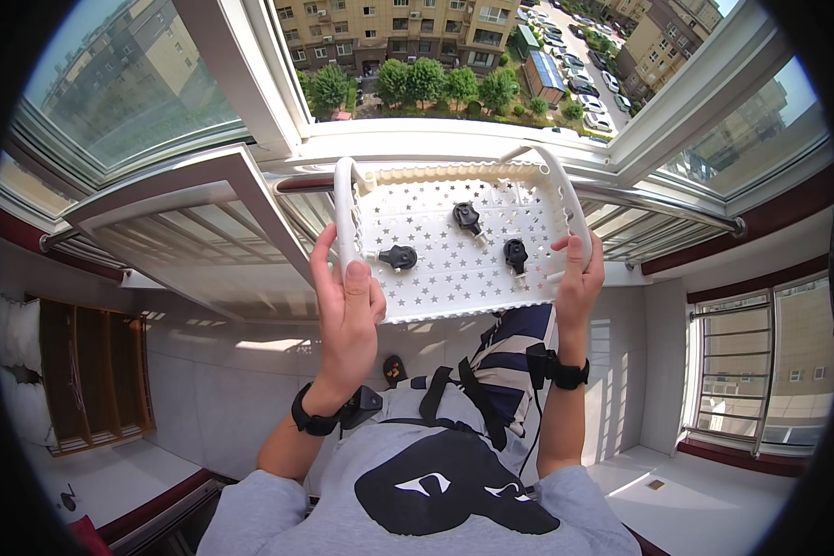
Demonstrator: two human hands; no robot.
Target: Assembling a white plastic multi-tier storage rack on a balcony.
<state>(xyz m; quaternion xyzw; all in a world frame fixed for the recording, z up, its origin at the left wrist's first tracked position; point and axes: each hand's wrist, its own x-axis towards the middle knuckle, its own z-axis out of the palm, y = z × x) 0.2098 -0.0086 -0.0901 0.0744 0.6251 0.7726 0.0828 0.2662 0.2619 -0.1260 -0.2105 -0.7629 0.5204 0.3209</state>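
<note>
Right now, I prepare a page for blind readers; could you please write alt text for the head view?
A person's left hand and right hand hold a white tray with star-shaped holes and curved side handles by its two sides. Three small black caster-like parts lie apart inside it. Beyond, a white-framed window overlooks apartment buildings, trees and parked cars.

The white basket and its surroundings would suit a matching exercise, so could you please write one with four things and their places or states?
1. Left hand
2. Right hand
3. Black pieces
4. Trees

A. Lying inside the white basket
B. Gripping the basket's right end
C. Outdoors
D. Gripping the basket's left end

Pairs: 1-D; 2-B; 3-A; 4-C
</note>
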